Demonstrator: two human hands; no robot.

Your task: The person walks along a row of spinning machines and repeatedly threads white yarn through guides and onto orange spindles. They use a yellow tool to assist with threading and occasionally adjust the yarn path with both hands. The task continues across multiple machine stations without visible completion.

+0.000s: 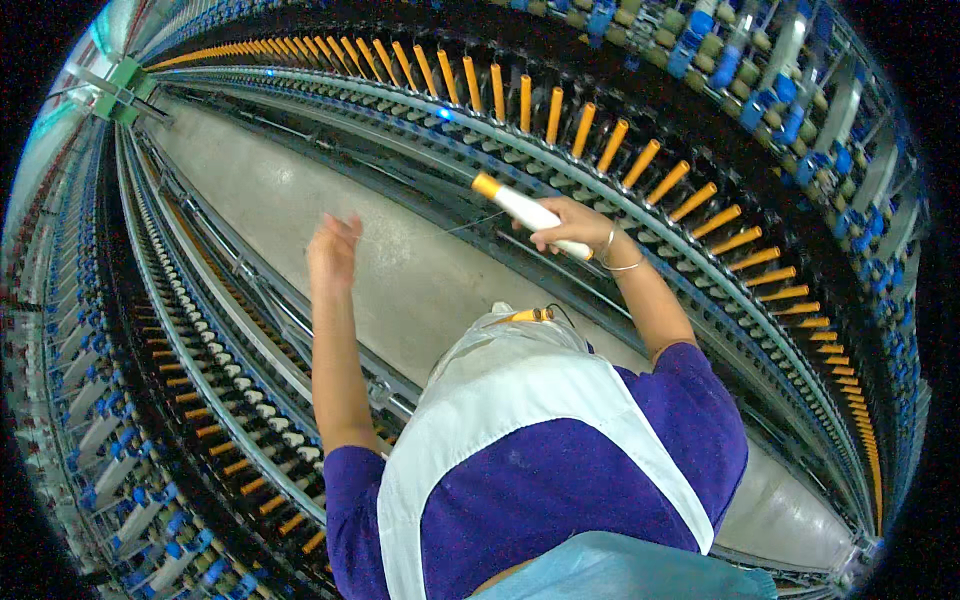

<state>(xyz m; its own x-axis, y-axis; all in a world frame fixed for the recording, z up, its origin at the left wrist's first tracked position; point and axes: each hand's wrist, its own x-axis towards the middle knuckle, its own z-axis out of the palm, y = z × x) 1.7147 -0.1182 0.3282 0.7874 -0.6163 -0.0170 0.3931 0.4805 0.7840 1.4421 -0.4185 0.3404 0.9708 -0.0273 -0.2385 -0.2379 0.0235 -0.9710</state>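
**A yarn bobbin held up between two spinning frames**

The yarn bobbin (527, 212), wound white with an orange tube end showing at its top, is in the right hand (570, 228). The fingers are closed around its lower part, so the orange tip points up and to the left, away from the body. A thin thread (470, 224) runs from the bobbin toward the left hand (333, 250), which is lifted at about the same height. This hand looks blurred; I think the fingers pinch the thread end, but I cannot tell for sure. Holding the hands apart like this probably keeps the thread stretched between them.

Two thin bangles (622, 262) sit on the right wrist. Below the hands hangs a white apron (520, 400) over a purple shirt (550, 490).

To the right, just behind the bobbin, a long row of empty orange tubes (640, 165) stands on the spinning frame. A second frame (215, 400) runs along the left, and the pale floor (300, 210) of the aisle lies between them.
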